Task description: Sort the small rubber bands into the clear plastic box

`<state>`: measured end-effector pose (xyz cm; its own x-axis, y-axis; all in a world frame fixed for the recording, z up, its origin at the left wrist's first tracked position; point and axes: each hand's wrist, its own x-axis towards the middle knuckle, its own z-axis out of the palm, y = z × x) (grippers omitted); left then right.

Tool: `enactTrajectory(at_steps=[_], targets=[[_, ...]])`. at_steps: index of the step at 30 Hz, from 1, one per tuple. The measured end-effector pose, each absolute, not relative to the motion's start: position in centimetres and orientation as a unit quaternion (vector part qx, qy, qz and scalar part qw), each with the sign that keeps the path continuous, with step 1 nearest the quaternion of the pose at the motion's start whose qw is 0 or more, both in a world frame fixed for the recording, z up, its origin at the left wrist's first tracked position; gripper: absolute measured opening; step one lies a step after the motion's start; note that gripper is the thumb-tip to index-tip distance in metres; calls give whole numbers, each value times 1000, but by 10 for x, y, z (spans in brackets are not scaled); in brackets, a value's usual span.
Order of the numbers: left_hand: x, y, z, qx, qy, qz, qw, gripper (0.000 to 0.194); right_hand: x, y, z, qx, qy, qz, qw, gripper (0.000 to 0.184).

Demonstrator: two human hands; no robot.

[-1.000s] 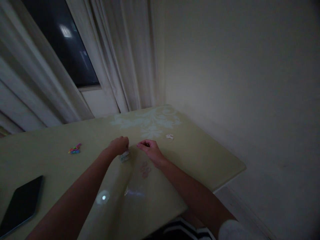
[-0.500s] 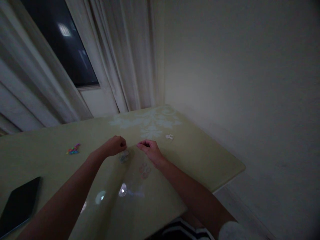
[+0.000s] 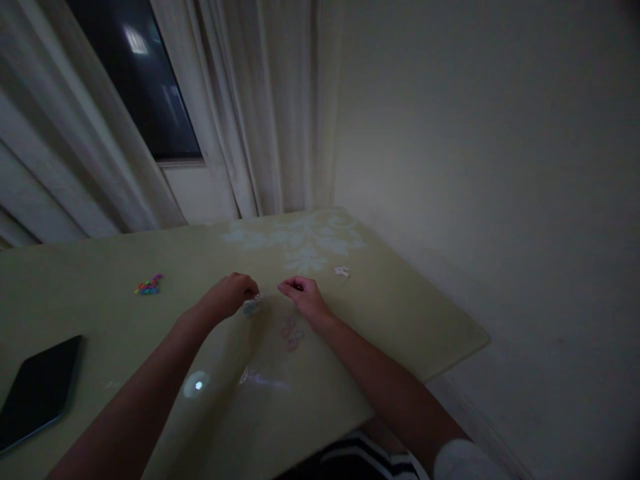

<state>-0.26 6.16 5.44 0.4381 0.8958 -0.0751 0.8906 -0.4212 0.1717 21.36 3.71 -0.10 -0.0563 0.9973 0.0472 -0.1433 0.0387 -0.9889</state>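
Both my hands rest on a pale green table (image 3: 410, 320) in dim light. My left hand (image 3: 231, 295) is curled closed, its fingertips over a small pale object (image 3: 251, 307) on the tabletop. My right hand (image 3: 306, 300) lies a little to the right of it, fingers curled in a pinch around something small and dark that I cannot make out. A few faint pinkish rings (image 3: 291, 333) lie on the table beside my right wrist.
A dark phone (image 3: 37, 392) lies flat at the left edge. A small multicoloured cluster (image 3: 149, 287) sits left of my hands, and a small white piece (image 3: 342, 271) to the right. Curtains (image 3: 260, 107), a dark window and a wall stand behind the table.
The view has shifted slightly. My left hand has moved a little up and left off the small pale object. My right hand has stayed put.
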Motion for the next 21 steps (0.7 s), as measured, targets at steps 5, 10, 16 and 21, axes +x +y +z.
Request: enactTrajectory(at_steps=[5,10,16,21], targets=[[-3,66,59,840,534,3,92,27,214,38,-3,-438,-490,537,529,26],[0,72,62,810,584,-26,51,23,213,37,-3,-434,-490,540,529,26],[12,84,60,771,630,-86,39,16,213,36,-2,-428,-489,540,535,23],[21,92,63,747,650,-126,50,21,213,34,-1,-424,-485,544,538,23]])
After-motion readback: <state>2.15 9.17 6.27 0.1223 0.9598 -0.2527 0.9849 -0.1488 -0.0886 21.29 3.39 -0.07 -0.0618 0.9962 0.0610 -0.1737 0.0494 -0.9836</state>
